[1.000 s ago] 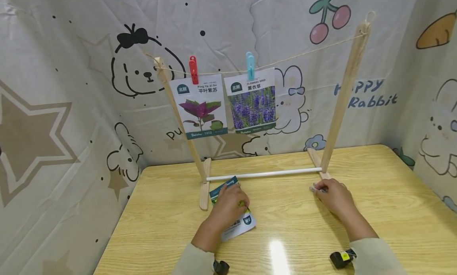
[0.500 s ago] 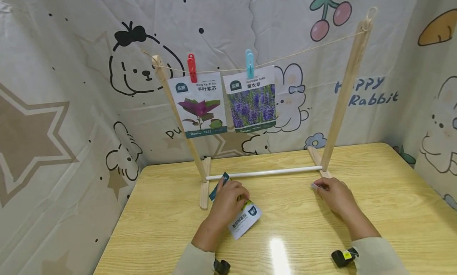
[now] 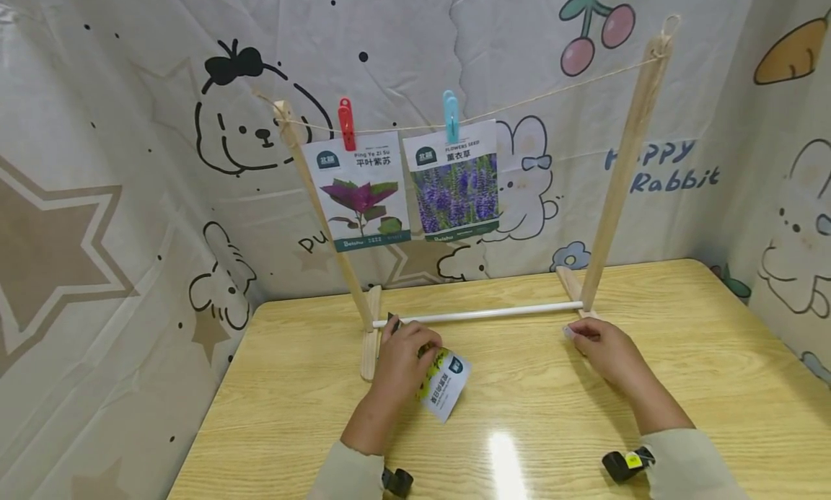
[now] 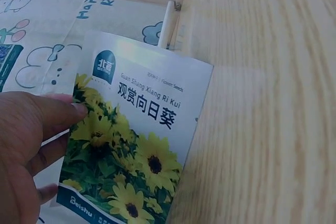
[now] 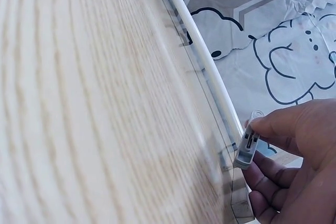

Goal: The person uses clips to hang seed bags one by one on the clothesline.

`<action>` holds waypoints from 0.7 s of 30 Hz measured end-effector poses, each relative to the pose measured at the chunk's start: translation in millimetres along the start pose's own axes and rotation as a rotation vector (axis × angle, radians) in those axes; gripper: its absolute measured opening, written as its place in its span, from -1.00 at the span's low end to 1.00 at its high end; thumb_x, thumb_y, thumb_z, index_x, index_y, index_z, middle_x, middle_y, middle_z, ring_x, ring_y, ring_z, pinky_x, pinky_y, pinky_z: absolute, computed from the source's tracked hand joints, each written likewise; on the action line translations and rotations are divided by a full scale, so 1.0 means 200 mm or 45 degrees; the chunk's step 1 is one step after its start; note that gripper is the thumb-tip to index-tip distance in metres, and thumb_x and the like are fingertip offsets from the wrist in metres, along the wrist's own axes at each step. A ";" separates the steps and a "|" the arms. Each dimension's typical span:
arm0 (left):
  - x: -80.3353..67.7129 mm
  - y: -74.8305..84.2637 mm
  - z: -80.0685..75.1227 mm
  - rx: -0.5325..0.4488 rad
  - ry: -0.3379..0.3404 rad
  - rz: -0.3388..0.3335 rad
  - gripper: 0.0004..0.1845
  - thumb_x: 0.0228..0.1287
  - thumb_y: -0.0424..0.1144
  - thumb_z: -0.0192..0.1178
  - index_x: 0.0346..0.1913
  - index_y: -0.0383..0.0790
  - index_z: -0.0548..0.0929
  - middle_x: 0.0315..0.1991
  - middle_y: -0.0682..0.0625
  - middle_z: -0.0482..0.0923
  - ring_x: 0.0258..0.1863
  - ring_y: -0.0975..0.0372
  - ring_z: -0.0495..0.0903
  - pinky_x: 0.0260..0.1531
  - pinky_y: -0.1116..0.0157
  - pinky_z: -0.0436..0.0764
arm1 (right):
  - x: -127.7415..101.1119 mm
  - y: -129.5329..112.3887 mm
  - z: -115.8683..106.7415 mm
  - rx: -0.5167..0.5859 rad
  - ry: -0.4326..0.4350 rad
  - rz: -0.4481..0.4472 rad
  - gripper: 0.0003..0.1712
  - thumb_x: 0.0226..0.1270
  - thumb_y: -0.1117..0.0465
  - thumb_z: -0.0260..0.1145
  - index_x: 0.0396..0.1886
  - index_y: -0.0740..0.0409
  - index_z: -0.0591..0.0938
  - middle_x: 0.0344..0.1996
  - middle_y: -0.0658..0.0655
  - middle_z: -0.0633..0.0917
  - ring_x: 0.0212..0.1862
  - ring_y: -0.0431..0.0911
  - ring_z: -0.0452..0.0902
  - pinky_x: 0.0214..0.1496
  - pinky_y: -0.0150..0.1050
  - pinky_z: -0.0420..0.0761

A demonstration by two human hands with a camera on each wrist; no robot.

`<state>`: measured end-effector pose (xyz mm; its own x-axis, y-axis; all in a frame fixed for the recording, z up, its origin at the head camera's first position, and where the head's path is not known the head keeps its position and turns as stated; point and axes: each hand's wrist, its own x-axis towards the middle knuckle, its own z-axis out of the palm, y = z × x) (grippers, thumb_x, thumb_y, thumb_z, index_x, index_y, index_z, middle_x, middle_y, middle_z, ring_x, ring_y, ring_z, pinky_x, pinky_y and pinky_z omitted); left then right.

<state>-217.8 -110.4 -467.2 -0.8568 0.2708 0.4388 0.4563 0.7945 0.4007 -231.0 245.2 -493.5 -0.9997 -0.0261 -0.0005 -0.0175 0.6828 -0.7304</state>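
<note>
The glossy sunflower seed packet (image 4: 134, 150) is lifted just above the pale wooden table (image 3: 552, 399), the left hand (image 3: 402, 359) pinching its edge with curled fingers. The right hand (image 5: 294, 156) pinches a small clear plastic clothespin (image 5: 248, 144), plain only in the right wrist view, near the wooden rack's white crossbar (image 3: 480, 314).

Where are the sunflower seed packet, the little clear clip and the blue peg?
sunflower seed packet (image 4: 137, 145): left wrist view, on the printed flowers.
clear clip (image 5: 248, 147): right wrist view, on the clip's body below the thumb.
blue peg (image 3: 450, 115): head view, on the peg's middle.
</note>
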 end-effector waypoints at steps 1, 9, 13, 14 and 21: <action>0.00 0.00 0.00 0.002 0.007 0.005 -0.90 0.22 -0.29 0.42 -0.29 0.03 0.75 -0.20 0.17 0.71 -0.08 0.26 0.70 0.54 -0.04 0.15 | 0.00 0.00 0.00 0.013 0.003 -0.004 -0.69 0.58 0.15 0.13 0.08 0.24 0.65 0.07 0.34 0.68 0.09 0.17 0.62 0.02 -0.02 0.61; 0.01 0.00 -0.01 0.052 0.125 0.028 -0.87 0.16 -0.30 0.47 -0.30 0.03 0.76 -0.26 0.17 0.70 -0.18 0.27 0.69 0.46 -0.08 0.26 | 0.00 0.00 0.00 0.087 0.025 0.038 -0.63 0.57 0.10 0.13 0.13 0.27 0.61 0.14 0.39 0.61 0.06 0.17 0.65 -0.10 -0.18 0.62; 0.01 0.00 -0.03 0.069 0.158 0.024 -0.88 0.17 -0.30 0.47 -0.29 0.01 0.77 -0.27 0.16 0.68 -0.20 0.26 0.68 0.41 -0.01 0.33 | -0.01 0.00 0.00 0.105 0.024 0.061 -0.57 0.58 0.02 0.11 0.19 0.21 0.58 0.26 0.40 0.54 0.20 0.26 0.58 -0.04 -0.12 0.62; 0.02 0.00 -0.04 0.072 0.167 0.027 -0.88 0.17 -0.30 0.47 -0.29 0.01 0.77 -0.27 0.15 0.68 -0.21 0.26 0.67 0.38 0.01 0.35 | 0.00 0.00 0.00 0.114 0.022 0.063 -0.57 0.59 0.02 0.10 0.21 0.20 0.57 0.27 0.39 0.54 0.22 0.27 0.56 -0.02 -0.11 0.63; 0.02 -0.01 -0.06 0.040 0.247 0.037 -0.85 0.17 -0.31 0.46 -0.20 -0.06 0.78 -0.28 0.08 0.65 -0.26 0.22 0.67 0.05 0.12 0.56 | 0.00 -0.01 0.01 0.116 0.023 0.044 -0.51 0.60 0.05 0.10 0.39 0.14 0.47 0.24 0.39 0.54 0.24 0.31 0.53 0.00 -0.09 0.65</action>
<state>-218.5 -117.1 -455.7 -0.7796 0.1868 0.5978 0.4700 0.8054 0.3612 -230.6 242.5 -492.3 -0.9998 0.0102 -0.0153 0.0183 0.6140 -0.7891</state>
